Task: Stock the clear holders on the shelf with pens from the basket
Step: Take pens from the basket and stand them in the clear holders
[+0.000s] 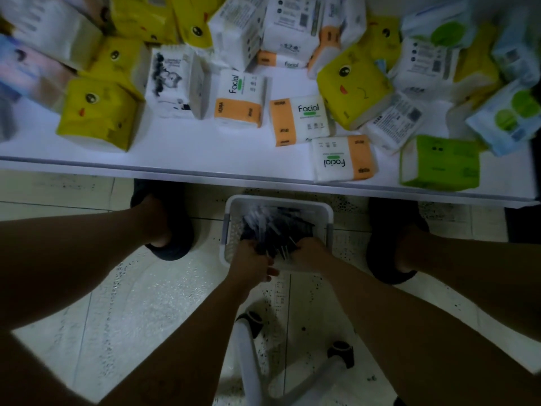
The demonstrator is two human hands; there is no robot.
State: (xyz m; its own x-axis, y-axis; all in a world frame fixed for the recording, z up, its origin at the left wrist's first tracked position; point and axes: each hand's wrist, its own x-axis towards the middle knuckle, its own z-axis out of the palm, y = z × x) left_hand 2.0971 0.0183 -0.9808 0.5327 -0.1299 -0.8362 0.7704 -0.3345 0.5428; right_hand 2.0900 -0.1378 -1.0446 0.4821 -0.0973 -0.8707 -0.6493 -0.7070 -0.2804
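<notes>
- The white basket [232, 204] sits on the floor under the shelf's [175, 155] front edge, between two dark slippers [175, 232].
- The left hand [251, 260] and right hand [311, 254] are close together, both gripping its pens [273, 227].
- Tissue packs [300, 120] on the shelf read "Facial".

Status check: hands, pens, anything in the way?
Left hand, right hand both gripping pens in the basket on the floor. No holders in view. Tissue packs crowd the shelf.
</notes>
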